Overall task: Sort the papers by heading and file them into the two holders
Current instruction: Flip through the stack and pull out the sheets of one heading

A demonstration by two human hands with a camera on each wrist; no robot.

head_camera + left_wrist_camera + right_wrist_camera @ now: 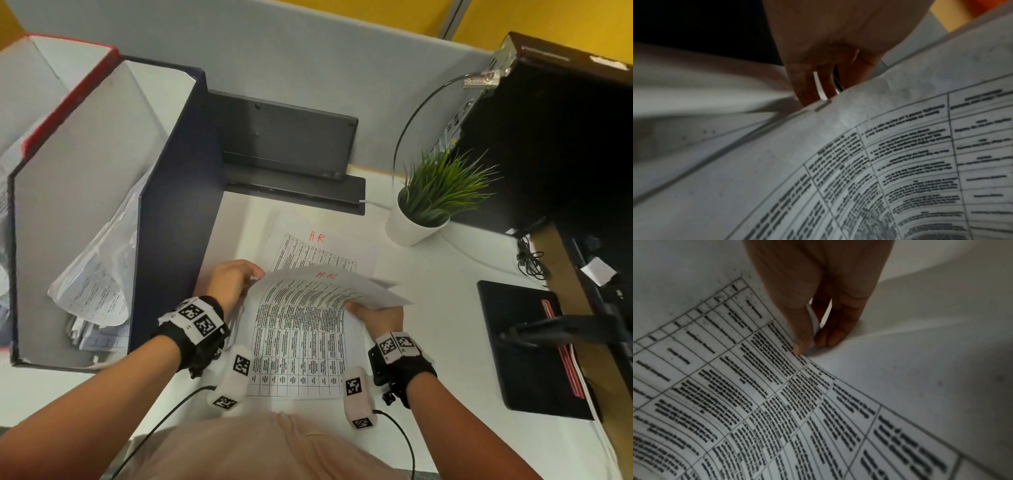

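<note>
I hold a stack of printed table sheets (301, 325) low over the white desk, and its top sheet carries a red "H.R" heading (325, 275). My left hand (236, 279) grips the stack's upper left corner, its fingers (809, 87) going behind the paper edge. My right hand (371, 308) pinches the right edge, thumb (801, 337) on top and the other fingers underneath. Another sheet headed "HR" (318, 246) lies flat on the desk beyond the stack. At the left stand a dark blue holder (178, 192) with papers (96, 284) inside it and a red holder (65, 99).
A potted plant (428, 202) stands right of the papers. Behind it is a black computer tower (555, 137) with cables. A black device (287, 144) sits at the back by the grey partition. A black pad (527, 346) lies at the right desk edge.
</note>
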